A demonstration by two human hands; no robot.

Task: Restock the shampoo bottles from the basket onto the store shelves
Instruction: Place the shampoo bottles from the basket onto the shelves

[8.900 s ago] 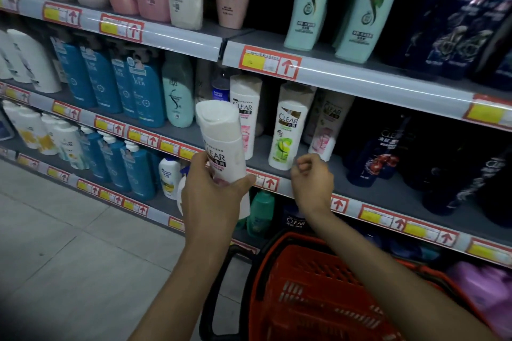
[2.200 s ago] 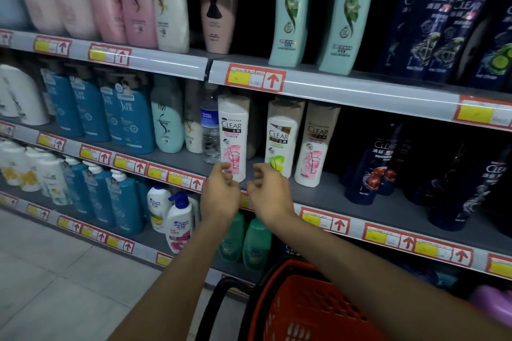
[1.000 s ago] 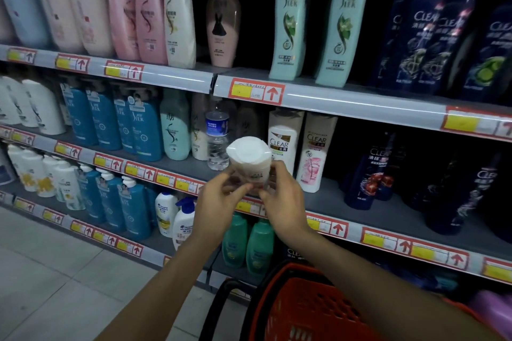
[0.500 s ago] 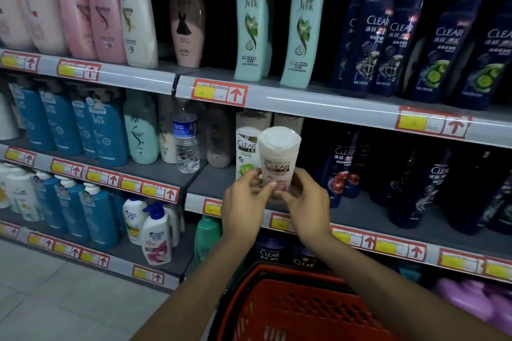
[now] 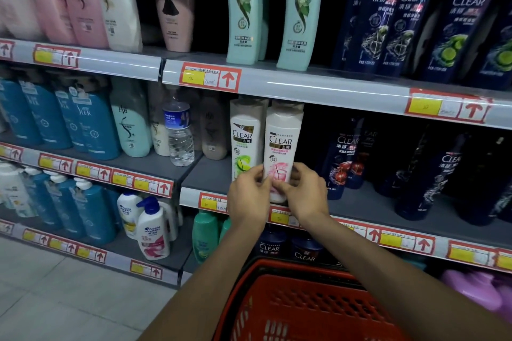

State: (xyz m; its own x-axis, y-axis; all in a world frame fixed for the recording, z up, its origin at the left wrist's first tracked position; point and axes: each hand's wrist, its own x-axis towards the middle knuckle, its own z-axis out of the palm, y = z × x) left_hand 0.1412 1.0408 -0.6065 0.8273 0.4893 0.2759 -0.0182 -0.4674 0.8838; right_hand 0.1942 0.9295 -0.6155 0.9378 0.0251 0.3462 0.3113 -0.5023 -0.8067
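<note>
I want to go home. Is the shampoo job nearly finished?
Nearly, I think. The green-label bottle stands on the shelf. The left hand and right hand hold the pink-label bottle upright beside it; letting go remains. The basket shows no bottles where visible.

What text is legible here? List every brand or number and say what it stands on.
"CLEAR": pink-label white bottle, held by left hand and right hand.
"CLEAR": green-label white bottle beside it.
"CLEAR": dark blue bottles, upper right.
"SLEK": mint bottles, upper middle.
"CLEAR": dark bottle tops, below the hands.
Price tags: handwriting too blurred to read.
</note>
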